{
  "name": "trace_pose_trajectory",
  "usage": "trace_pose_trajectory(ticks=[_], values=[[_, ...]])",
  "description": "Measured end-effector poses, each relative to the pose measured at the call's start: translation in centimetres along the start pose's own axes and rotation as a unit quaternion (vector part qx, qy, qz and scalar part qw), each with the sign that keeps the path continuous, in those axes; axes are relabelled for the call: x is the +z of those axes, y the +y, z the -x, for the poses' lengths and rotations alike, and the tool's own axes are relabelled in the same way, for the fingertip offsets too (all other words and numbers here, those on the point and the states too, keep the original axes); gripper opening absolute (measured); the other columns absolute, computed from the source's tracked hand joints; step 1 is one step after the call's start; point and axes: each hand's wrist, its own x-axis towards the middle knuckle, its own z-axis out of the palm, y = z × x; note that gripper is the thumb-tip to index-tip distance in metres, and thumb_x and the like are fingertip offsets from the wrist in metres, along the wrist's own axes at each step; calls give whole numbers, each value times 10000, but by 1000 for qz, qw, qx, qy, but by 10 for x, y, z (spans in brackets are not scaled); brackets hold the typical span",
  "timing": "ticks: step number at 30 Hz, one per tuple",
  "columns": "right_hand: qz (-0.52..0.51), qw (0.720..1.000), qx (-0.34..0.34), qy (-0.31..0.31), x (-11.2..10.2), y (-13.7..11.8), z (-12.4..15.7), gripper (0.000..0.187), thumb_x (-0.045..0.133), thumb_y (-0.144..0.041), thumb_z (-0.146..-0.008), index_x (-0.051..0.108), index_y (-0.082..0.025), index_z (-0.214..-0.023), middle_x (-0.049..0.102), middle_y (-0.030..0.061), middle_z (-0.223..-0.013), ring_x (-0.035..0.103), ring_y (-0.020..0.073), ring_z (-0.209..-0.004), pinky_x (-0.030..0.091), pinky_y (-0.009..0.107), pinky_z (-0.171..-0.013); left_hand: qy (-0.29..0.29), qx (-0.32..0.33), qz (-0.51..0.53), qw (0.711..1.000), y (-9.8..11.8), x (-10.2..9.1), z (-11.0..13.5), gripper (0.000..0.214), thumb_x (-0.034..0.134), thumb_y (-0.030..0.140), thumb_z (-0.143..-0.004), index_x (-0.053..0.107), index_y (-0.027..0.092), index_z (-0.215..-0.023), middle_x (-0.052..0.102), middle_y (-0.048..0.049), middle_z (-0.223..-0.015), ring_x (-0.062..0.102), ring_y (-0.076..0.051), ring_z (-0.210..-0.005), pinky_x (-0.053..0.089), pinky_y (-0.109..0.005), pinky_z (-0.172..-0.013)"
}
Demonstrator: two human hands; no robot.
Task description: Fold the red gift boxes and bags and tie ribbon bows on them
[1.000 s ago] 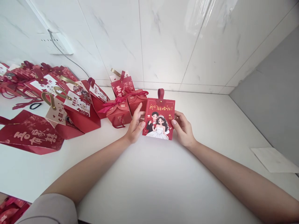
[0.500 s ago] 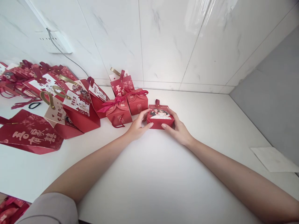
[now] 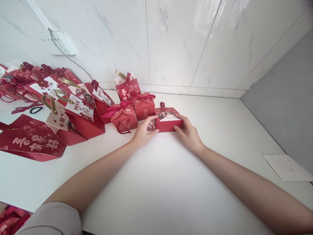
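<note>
A small red gift box (image 3: 168,120) with a cartoon bride and groom on its face lies flat on the white counter (image 3: 156,182), its loop tab pointing toward the wall. My left hand (image 3: 144,131) touches the box's left side with thumb and fingertips. My right hand (image 3: 189,134) holds the right side, fingers curled against it. Just left of the box stand two red boxes with ribbon bows (image 3: 123,116) (image 3: 144,104).
More red gift bags and boxes (image 3: 80,107) crowd the counter's left side, with a flat red bag (image 3: 31,140) nearest the edge. A white marble wall rises behind. A white paper sheet (image 3: 286,167) lies at the right by a grey wall.
The box stood upright facing me one second ago; both hands tipped it down flat and pushed it slightly back toward the bowed boxes.
</note>
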Motion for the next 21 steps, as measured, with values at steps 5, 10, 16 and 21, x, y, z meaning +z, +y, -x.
trace_pose_trajectory(ticks=[5, 10, 16, 21], values=[[39, 999, 3, -19, -2, -2, 1, 480, 530, -296, -874, 392, -277, -1334, 543, 57, -1308, 605, 222, -946, 518, 384, -806, -6, 6, -16, 1000, 0, 0, 0, 508, 617, 244, -792, 478, 262, -1281, 576, 9, -830, 567, -129, -775, 453, -244, -712], [80, 997, -11, -13, -1, -3, 0, 465, 541, -293, -859, 402, -273, -1302, 539, 65, -1311, 594, 216, -892, 506, 388, -787, -13, 8, -34, 999, 2, -2, 1, 479, 601, 241, -807, 477, 258, -1269, 586, 6, -829, 571, -135, -777, 447, -243, -690], [96, 995, 0, -7, 1, -3, 1, 454, 553, -293, -848, 407, -269, -1277, 550, 71, -1299, 608, 228, -885, 516, 411, -778, -12, 11, -45, 999, 4, -3, 1, 477, 608, 253, -807, 493, 258, -1270, 601, 9, -814, 583, -140, -772, 478, -280, -762], [119, 991, -55, 29, 3, -2, 6, 452, 528, -278, -869, 409, -244, -1304, 513, 105, -1335, 522, 281, -1167, 507, 436, -867, -16, 10, 16, 1000, 0, -2, 2, 486, 648, 259, -781, 507, 239, -1246, 644, -43, -981, 640, -164, -863, 515, -304, -790]])
